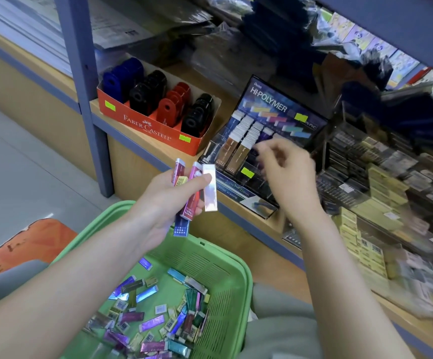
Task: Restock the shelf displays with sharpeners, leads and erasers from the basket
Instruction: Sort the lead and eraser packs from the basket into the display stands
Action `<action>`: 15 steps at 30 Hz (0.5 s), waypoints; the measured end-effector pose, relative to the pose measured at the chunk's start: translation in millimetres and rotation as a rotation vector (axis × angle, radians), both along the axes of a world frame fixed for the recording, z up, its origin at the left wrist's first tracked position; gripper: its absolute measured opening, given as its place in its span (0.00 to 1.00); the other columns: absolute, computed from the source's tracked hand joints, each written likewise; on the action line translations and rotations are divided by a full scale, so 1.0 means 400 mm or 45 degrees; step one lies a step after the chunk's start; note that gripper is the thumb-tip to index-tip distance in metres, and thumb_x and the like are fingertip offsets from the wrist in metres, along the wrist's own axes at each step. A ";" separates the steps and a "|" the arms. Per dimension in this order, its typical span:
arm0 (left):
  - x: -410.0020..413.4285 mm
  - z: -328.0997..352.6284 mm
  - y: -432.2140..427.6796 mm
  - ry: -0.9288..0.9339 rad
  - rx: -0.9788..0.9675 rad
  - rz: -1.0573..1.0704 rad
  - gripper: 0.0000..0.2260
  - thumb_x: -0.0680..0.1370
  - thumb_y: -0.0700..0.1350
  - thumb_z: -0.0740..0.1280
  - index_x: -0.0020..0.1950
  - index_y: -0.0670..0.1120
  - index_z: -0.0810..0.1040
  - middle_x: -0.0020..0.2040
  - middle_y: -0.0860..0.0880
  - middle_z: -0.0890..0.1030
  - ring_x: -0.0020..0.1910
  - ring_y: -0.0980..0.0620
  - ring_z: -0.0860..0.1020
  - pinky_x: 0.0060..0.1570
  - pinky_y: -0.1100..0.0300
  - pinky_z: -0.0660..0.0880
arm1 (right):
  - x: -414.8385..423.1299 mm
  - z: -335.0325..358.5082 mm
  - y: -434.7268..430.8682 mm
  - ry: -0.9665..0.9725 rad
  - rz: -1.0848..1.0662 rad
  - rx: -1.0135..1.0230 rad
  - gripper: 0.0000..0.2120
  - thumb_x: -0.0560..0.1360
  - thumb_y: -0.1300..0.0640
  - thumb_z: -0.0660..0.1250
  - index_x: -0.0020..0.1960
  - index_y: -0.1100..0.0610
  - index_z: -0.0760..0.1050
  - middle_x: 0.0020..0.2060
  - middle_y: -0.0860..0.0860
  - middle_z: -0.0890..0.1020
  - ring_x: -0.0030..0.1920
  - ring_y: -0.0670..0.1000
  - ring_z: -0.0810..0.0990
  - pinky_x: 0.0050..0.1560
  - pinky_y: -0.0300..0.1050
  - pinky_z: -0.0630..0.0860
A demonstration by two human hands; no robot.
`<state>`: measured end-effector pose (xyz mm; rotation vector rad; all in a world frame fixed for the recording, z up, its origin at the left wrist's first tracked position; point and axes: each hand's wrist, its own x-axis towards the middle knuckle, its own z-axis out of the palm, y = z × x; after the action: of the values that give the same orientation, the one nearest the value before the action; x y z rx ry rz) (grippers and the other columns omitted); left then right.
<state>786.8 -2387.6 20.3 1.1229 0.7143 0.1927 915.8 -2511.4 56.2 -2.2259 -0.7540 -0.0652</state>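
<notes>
My left hand (167, 200) grips several slim erasers (196, 193) fanned out: pink, silver and blue ones. It hovers above the green basket (225, 275), whose floor holds several loose metallic erasers (153, 317). My right hand (285, 174) hangs over the dark Hi-Polymer eraser display (264, 133) on the shelf, fingers loosely curled with nothing visible in them. Rows of erasers stand in the display's left slots. A red Faber-Castell box (148, 125) of blue, black and red sharpeners sits to the left of it.
A blue metal shelf post (91, 99) rises at the left. Trays of small boxed leads (376, 182) fill the shelf to the right, blurred. Stacked packets lie at the back of the shelf. An orange mat (29, 242) lies on the floor.
</notes>
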 end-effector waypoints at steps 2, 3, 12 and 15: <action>0.004 0.003 -0.002 -0.019 -0.018 0.020 0.07 0.75 0.45 0.70 0.50 0.44 0.78 0.30 0.49 0.78 0.24 0.59 0.75 0.28 0.67 0.75 | -0.047 0.005 0.000 0.351 0.144 -0.073 0.05 0.78 0.50 0.64 0.46 0.48 0.78 0.39 0.47 0.82 0.36 0.41 0.78 0.40 0.38 0.76; 0.005 0.004 -0.003 -0.026 -0.022 0.028 0.07 0.75 0.45 0.70 0.50 0.44 0.78 0.30 0.49 0.77 0.24 0.59 0.75 0.27 0.67 0.75 | -0.066 0.002 0.000 0.477 0.208 -0.116 0.04 0.76 0.49 0.66 0.49 0.48 0.78 0.40 0.47 0.82 0.36 0.41 0.79 0.39 0.38 0.77; -0.005 -0.003 -0.009 0.008 0.035 -0.054 0.13 0.72 0.46 0.72 0.54 0.43 0.78 0.29 0.51 0.79 0.25 0.58 0.76 0.26 0.67 0.74 | -0.103 -0.020 0.010 0.456 0.434 -0.158 0.17 0.73 0.59 0.71 0.57 0.44 0.72 0.42 0.46 0.78 0.36 0.44 0.76 0.43 0.36 0.76; -0.002 0.001 -0.011 0.033 0.044 -0.070 0.14 0.71 0.47 0.73 0.54 0.44 0.79 0.32 0.51 0.80 0.25 0.59 0.76 0.26 0.67 0.74 | -0.098 -0.011 0.005 0.410 0.442 -0.131 0.08 0.75 0.59 0.69 0.50 0.47 0.75 0.40 0.47 0.80 0.37 0.47 0.80 0.41 0.39 0.78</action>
<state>786.0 -2392.1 20.7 1.1782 0.7047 0.1445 876.4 -2509.3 51.7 -2.0957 -0.9631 0.4996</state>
